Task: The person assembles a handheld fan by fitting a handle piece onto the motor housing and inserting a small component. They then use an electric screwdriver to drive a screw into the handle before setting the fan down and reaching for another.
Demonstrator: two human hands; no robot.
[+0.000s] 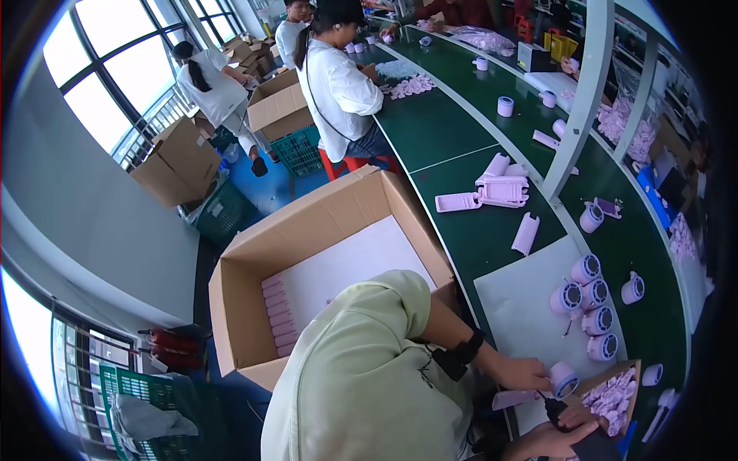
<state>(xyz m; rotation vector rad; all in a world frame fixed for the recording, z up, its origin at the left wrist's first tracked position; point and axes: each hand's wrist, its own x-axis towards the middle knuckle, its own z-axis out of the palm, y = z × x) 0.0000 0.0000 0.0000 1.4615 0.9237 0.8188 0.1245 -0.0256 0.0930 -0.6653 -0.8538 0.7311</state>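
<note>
1. Nearest to us, our left hand [521, 374] is closed around a lilac cylindrical part [563, 379], pinning it at the near edge of the green conveyor bench [430, 127], just beside a small cardboard tray [632, 374] of pale pink small pieces.

2. Our right hand [560, 436] is wrapped around a dark powered driver [555, 412], its tip pointing up toward the part; we cannot tell whether the tip touches it.

3. We judge the risk lies here: the part is round and held one-handed, so an off-line tip could skid, mar the plastic or nick the holding fingers.

4. A flat lilac strip [513, 398] lies below the left hand, close enough to the bench edge, we think, for a wrist to knock it off.

5. On the grey mat [515, 307], more matching cylinders [588, 303] stand in a loose cluster, open ends up; a sweeping forearm could topple them.

6. To our left, a large open cardboard carton [231, 307] holds one row of lilac pieces [278, 315] along its left wall on a white liner, the rest bare.

7. Farther along, lilac housings [503, 190] lie scattered, and a co-worker in a white shirt [338, 84] sits beside another carton [278, 107] whose contents we cannot see.
</note>
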